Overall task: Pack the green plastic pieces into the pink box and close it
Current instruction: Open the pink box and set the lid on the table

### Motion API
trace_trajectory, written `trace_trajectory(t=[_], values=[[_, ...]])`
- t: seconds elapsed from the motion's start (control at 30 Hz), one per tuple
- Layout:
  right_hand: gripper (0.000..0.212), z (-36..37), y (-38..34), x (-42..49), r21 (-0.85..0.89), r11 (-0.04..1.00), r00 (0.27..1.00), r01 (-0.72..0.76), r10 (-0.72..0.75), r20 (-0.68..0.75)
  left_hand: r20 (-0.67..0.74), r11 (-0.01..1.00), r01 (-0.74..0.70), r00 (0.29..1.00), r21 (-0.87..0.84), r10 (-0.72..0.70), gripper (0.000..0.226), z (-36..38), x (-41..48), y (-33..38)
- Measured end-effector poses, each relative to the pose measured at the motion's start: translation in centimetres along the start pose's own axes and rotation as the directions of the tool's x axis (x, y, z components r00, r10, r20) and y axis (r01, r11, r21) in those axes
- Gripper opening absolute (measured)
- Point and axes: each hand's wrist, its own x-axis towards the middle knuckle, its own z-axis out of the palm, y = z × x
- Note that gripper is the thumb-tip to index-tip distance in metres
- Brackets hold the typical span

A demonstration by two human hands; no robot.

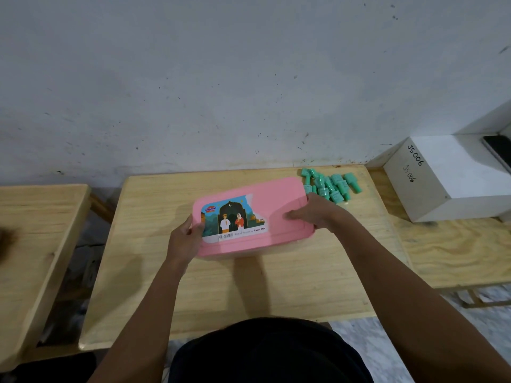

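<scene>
A pink box point(276, 197) with a picture label on its lid sits in the middle of the wooden table point(290, 286); the lid is on. My left hand point(185, 239) grips the box's left end, thumb on the lid. At the right end my right hand point(315, 214) grips the box, with its thumb lying on top of the lid. A pile of several green plastic pieces point(329, 185) lies on the table at the back right, just behind my right hand.
A white cardboard box point(453, 178) marked JS006 stands on a second table to the right, with a dark phone point(497, 150) on top. Another wooden table point(33, 244) stands at the left. A grey wall runs behind.
</scene>
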Motion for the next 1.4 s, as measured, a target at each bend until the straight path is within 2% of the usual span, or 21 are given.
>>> trace_trajectory(t=[0.1,0.23,0.33,0.5,0.57,0.7,0.8,0.97,1.13,1.3,1.4], values=[[0.052,-0.1,0.0,-0.4,0.038,0.999,1.000,-0.005,0.005,-0.005,0.012,1.000,-0.023,1.000,-0.014,0.023,0.025,-0.1,-0.2,-0.2],[0.017,0.0,0.8,-1.1,0.117,0.990,0.995,0.075,-0.066,-0.081,0.026,0.994,0.034,0.999,-0.103,-0.032,0.043,-0.5,-0.6,-1.0],[0.024,0.4,1.2,-1.5,0.212,0.971,0.988,0.110,-0.084,-0.128,0.058,0.984,0.036,0.998,-0.175,-0.026,0.051,-0.8,-1.6,-1.8],[0.033,1.0,1.4,-1.5,0.296,0.947,0.982,0.126,-0.078,-0.170,0.296,0.985,-0.157,0.940,-0.072,0.171,0.068,-1.7,-2.6,-4.0],[0.033,1.1,1.4,-1.5,0.321,0.939,0.983,0.125,-0.073,-0.168,0.345,0.978,-0.185,0.915,-0.097,0.207,0.078,-1.5,-2.8,-4.6],[0.028,1.0,1.2,-1.5,0.360,0.927,0.986,0.108,-0.053,-0.158,0.245,0.964,-0.174,0.944,-0.202,0.222,0.072,0.2,-3.3,-5.0],[0.032,1.0,0.9,-1.6,0.387,0.916,0.985,0.103,-0.041,-0.165,0.181,0.968,-0.136,0.968,-0.211,0.175,0.067,1.0,-3.5,-5.6],[0.037,1.0,0.4,-1.9,0.377,0.920,0.981,0.104,-0.032,-0.192,0.182,0.970,-0.106,0.972,-0.220,0.147,0.056,1.5,-3.6,-5.9],[0.042,0.7,-1.6,-3.1,0.335,0.922,0.959,0.196,-0.109,-0.261,0.177,0.966,-0.111,0.972,-0.235,0.154,0.056,1.6,-3.5,-5.9],[0.027,0.8,-5.0,-5.5,0.278,0.900,0.913,0.336,-0.238,-0.332,0.191,0.960,-0.113,0.968,-0.256,0.165,0.057,1.7,-3.2,-6.1],[0.025,1.5,-7.1,-7.1,0.251,0.867,0.873,0.432,-0.332,-0.356,0.192,0.957,-0.097,0.969,-0.275,0.154,0.060,1.8,-3.5,-5.7]])
